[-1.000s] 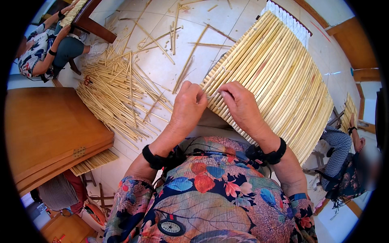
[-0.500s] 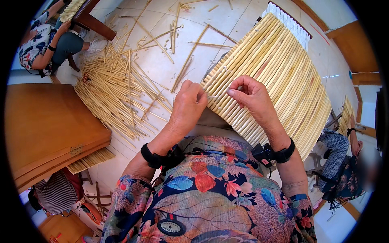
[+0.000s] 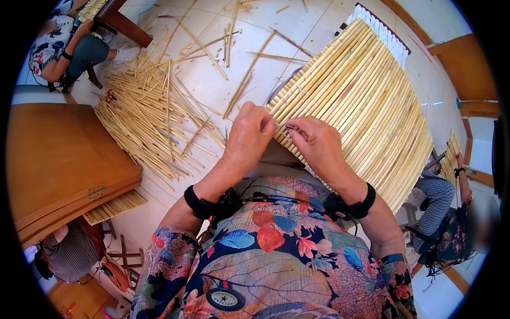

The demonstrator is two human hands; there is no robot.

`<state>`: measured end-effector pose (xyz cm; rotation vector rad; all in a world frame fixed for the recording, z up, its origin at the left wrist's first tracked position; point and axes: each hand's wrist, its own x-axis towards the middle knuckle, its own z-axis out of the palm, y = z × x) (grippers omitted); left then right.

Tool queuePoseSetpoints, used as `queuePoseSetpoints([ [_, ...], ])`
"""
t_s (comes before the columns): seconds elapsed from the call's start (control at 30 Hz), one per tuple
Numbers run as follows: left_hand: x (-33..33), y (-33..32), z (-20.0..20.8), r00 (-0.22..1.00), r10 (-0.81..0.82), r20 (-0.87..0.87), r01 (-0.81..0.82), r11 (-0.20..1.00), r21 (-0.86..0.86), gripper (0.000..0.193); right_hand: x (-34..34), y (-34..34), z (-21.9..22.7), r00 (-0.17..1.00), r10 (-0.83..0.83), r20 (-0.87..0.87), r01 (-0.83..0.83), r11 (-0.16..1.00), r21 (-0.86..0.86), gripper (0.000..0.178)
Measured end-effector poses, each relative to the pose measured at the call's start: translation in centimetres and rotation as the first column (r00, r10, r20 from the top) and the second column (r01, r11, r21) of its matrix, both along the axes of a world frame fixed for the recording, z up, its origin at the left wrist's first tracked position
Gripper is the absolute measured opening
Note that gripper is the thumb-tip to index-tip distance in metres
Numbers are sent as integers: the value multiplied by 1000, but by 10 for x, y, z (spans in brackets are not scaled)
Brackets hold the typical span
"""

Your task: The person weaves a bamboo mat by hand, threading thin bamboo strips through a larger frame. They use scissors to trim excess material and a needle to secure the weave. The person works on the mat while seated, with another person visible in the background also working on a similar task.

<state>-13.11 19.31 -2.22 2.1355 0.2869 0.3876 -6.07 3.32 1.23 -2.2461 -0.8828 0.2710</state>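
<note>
A mat of straight yellow reeds point(image 3: 366, 111), laid side by side and tied with thin thread, slants across my front from the far right. At its near left edge my left hand point(image 3: 248, 135) is closed, its fingertips pinching a thin whitish thread point(image 3: 279, 126). Close beside it, over the mat's corner, my right hand point(image 3: 319, 144) pinches too, thumb against forefinger, at the same thread. Only a short stretch of thread shows between the two hands. The fingertips partly hide where it meets the reeds.
Loose cut reeds point(image 3: 143, 117) lie heaped on the tiled floor at left, with red-handled scissors point(image 3: 110, 96) on them. A brown wooden table point(image 3: 69, 154) stands left. White material point(image 3: 380, 32) edges the mat's far end. Other people sit at far left, lower left and right.
My right hand has come left and slightly down, closing the gap to my left hand. The left hand has barely moved. The thread between them shows shorter.
</note>
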Motion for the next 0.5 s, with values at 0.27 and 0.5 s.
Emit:
queuePoseSetpoints([
  [0.27,0,0,-2,1000,12,-3,-12,1000,0,8,3,7,2,1000,-2,-18,2,1000,-19,15],
  [0.5,0,0,-3,1000,12,-7,-12,1000,5,9,5,11,3,996,-35,-84,30,998,-60,15],
])
